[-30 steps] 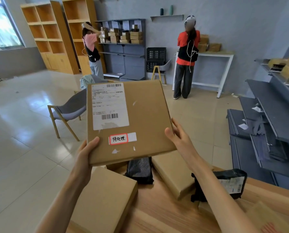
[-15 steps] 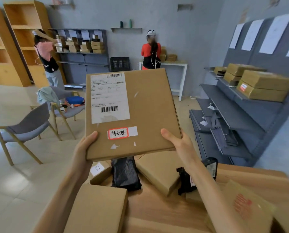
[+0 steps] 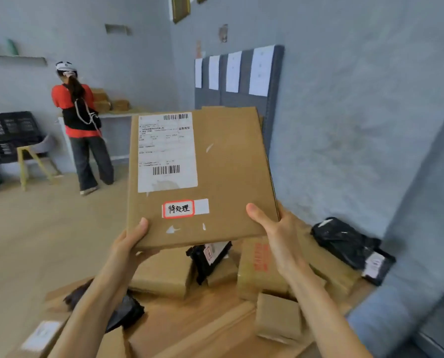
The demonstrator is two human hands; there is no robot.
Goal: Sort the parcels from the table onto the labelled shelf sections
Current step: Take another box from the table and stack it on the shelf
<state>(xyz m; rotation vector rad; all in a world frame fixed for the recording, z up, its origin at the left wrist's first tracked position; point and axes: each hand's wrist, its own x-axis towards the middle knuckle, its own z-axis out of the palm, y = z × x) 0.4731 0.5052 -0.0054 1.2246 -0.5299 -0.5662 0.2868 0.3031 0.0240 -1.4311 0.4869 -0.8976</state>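
Observation:
I hold a flat brown cardboard parcel [image 3: 226, 177] up in front of me, its face towards me. It carries a white shipping label with barcodes and a small red-framed sticker with handwritten characters. My left hand [image 3: 131, 241] grips its lower left corner, thumb on the front. My right hand [image 3: 275, 228] grips the lower right corner, thumb on the front. Behind the parcel stands a grey shelf unit [image 3: 272, 104] with white paper labels [image 3: 261, 71] along its top; the shelves themselves are hidden by the parcel.
Below my arms the wooden table [image 3: 205, 313] bears several cardboard boxes [image 3: 277, 313] and black plastic mailers [image 3: 345, 244]. A person in a red top [image 3: 80, 120] stands at a white table at the back left. A chair [image 3: 34, 156] and black crates [image 3: 9, 133] stand near them.
My view has swung to the right: the wooden shelves and the person in pink have left the frame, and the grey labelled shelf back now sits behind the parcel. Both hands keep their grip.

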